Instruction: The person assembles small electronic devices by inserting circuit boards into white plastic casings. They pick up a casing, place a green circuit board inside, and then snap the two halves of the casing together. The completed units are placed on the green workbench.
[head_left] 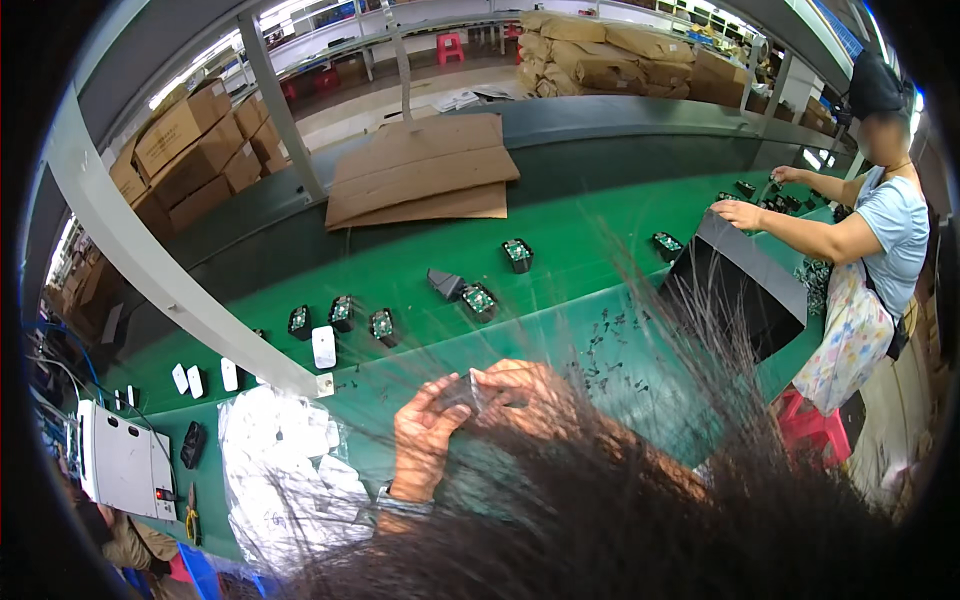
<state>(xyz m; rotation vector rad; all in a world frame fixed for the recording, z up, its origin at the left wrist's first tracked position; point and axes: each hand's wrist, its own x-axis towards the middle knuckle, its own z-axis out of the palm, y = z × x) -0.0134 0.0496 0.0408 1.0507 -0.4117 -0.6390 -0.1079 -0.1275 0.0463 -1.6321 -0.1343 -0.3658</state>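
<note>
Above the green worktop, my left hand (422, 440) and my right hand (535, 398) are closed on one small dark housing (461, 394) between their fingertips. Strands of hair cross the view, so its finer details are hidden. Many small black parts (603, 350) lie scattered to the right of my right hand. A clear bag of white plastic covers (285, 470) lies left of my left hand. Beyond my hands, black housings with green circuit boards (480, 300) stand in a loose row, near a white cover (323, 347).
Cardboard sheets (420, 170) lie at the far side. A slanted white post (165, 255) rises at left, near a white machine (125, 460) and yellow-handled pliers (192, 515). At right, a co-worker (880, 220) reaches over a large black box (735, 285).
</note>
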